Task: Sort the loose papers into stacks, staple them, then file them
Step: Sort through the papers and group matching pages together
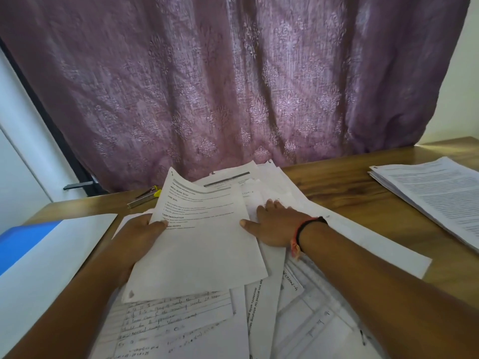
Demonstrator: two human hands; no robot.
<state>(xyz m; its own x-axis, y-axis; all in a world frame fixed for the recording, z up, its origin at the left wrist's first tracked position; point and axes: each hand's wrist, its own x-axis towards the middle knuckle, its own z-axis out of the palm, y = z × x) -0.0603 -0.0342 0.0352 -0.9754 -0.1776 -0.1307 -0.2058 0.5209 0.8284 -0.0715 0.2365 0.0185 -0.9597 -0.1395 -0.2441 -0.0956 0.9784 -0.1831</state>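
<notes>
White loose papers (298, 320) are spread in an overlapping heap across the near middle of the wooden table (350, 187). A printed sheet (204, 244) is held tilted above the heap, pinched at its left edge by the left hand (141, 234), thumb on top. The right hand (274, 224) is laid flat on the heap just beside the sheet's right edge, fingers straight. A neat stack (435, 200) is set at the right edge, a blue folder (23, 242) at the left edge, and a stapler (143, 196) near the far edge.
</notes>
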